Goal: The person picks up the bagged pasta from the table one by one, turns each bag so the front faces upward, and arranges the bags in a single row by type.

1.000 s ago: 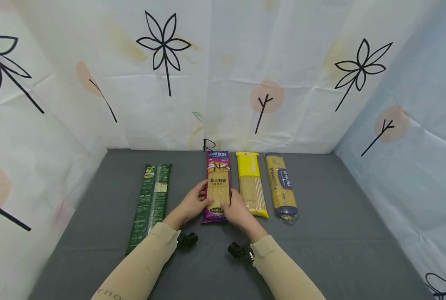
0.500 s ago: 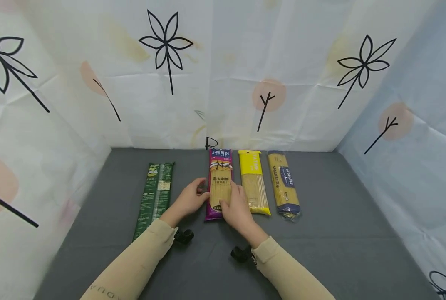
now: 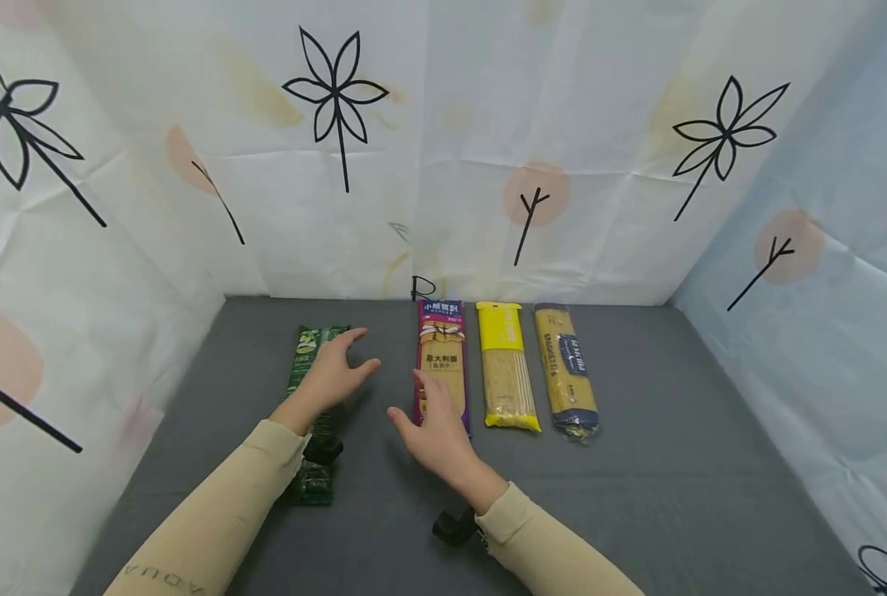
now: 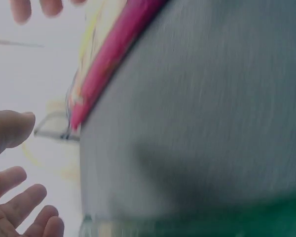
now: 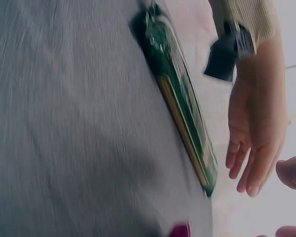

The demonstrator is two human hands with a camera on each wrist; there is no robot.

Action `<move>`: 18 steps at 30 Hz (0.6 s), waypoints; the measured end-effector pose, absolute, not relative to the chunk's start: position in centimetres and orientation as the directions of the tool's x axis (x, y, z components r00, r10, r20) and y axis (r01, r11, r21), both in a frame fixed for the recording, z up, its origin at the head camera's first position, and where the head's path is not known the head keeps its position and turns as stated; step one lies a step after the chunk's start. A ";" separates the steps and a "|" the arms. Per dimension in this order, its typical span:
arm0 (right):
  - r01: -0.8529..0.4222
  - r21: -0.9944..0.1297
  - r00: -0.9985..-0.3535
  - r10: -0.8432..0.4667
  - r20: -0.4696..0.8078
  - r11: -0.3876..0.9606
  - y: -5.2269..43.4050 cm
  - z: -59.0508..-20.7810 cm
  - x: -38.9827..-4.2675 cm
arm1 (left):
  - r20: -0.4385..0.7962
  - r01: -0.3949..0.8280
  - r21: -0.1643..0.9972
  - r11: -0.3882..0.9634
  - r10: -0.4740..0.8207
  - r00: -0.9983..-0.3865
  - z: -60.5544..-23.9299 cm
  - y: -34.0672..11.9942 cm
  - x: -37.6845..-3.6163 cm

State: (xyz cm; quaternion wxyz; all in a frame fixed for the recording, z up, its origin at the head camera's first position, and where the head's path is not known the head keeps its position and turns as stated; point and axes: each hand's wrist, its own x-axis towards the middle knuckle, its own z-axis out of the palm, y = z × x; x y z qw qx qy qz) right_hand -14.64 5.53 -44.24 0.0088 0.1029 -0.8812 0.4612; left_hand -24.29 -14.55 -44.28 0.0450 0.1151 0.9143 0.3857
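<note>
From the head camera, the left hand (image 3: pixel 333 371) hovered with fingers spread wide and holding nothing, right above the green pasta packet (image 3: pixel 311 414), which lay lengthwise on the grey table (image 3: pixel 674 463). The right hand (image 3: pixel 432 430) hung open too, fingers relaxed and empty, just beside the near end of the purple pasta packet (image 3: pixel 442 364), which lay to the right of the green packet. Beyond the purple one came the yellow pasta packet (image 3: pixel 505 364), then the blue-labelled spaghetti packet (image 3: pixel 566 372), farthest from the green one. A printed cloth backdrop (image 3: pixel 443 149) stood behind them all.

The left wrist camera, blurred, showed that hand's fingers (image 4: pixel 19 217) loosely parted and bare, the purple packet's edge (image 4: pixel 113 54) beyond a strip of grey table, and the green packet (image 4: pixel 197 222) at the bottom.

The right wrist camera caught the green packet (image 5: pixel 182 118) on the table, with the left hand (image 5: pixel 256 128) open just above its far end.
</note>
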 end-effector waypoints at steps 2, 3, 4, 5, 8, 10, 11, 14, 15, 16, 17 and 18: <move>-0.203 -0.828 -0.973 -0.201 0.112 0.523 4.8 -44.4 -14.3 | -0.001 0.163 0.705 0.690 0.231 -0.973 -44.3 -15.8 -25.0; -0.201 -0.838 -0.972 -0.213 0.104 0.507 4.5 -44.5 -14.2 | -0.007 0.155 0.698 0.700 0.222 -0.975 -44.3 -16.4 -25.4; -0.199 -0.847 -0.969 -0.228 0.096 0.493 4.2 -44.6 -14.0 | -0.016 0.142 0.694 0.706 0.212 -0.977 -44.4 -17.1 -25.8; -0.192 -0.857 -0.967 -0.239 0.083 0.479 3.8 -44.7 -13.9 | -0.025 0.128 0.691 0.711 0.200 -0.979 -44.5 -17.7 -26.2; -0.165 -0.875 -0.964 -0.263 0.045 0.454 2.9 -44.9 -13.7 | -0.046 0.090 0.685 0.723 0.166 -0.985 -44.9 -19.4 -27.3; -0.147 -0.880 -0.961 -0.274 0.020 0.451 2.5 -45.1 -13.6 | -0.069 0.059 0.691 0.721 0.148 -0.987 -45.1 -20.2 -27.8; -0.141 -0.883 -0.960 -0.280 0.011 0.449 2.2 -45.2 -13.6 | -0.079 0.048 0.692 0.720 0.142 -0.987 -45.2 -20.5 -28.1; -0.120 -0.888 -0.954 -0.300 -0.021 0.444 1.7 -45.4 -13.5 | -0.111 0.023 0.693 0.721 0.138 -0.984 -45.5 -20.9 -28.6; -0.114 -0.890 -0.951 -0.309 -0.031 0.441 1.5 -45.5 -13.4 | -0.122 0.017 0.690 0.723 0.140 -0.983 -45.6 -21.0 -28.8; -0.110 -0.892 -0.947 -0.318 -0.040 0.439 1.3 -45.6 -13.4 | -0.131 0.017 0.687 0.727 0.147 -0.980 -45.8 -21.0 -29.0; -0.106 -0.891 -0.944 -0.327 -0.050 0.441 1.2 -45.7 -13.4 | -0.141 0.021 0.680 0.733 0.159 -0.977 -46.0 -21.1 -29.2; -0.101 -0.890 -0.941 -0.333 -0.059 0.444 1.0 -45.8 -13.4 | -0.155 0.022 0.676 0.736 0.171 -0.973 -46.2 -21.1 -29.3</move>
